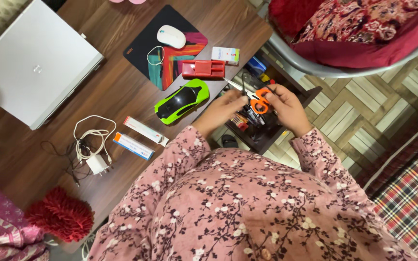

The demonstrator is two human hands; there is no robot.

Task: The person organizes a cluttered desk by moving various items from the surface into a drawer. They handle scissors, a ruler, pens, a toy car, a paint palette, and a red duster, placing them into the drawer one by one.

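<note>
A shut silver laptop (35, 63) lies far left on the brown tabletop (122, 92). Next comes a white charger with its cord (93, 145), then two long thin boxes (139, 137). A green and black toy car (181, 100) sits near the left hand (221, 110). Both hands hold orange-handled scissors (256, 99) over an open drawer (262, 130). The left grip pinches the blades, and the right hand (289, 108) grips the handles.

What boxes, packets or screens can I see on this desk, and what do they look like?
Closed laptop: far left, flat silver rectangle, screen hidden.
Small box: beside the mouse pad, white with red and green.
Long box: near the green toy car, white with red trim.
Second long box: just below, white with blue and orange.
</note>
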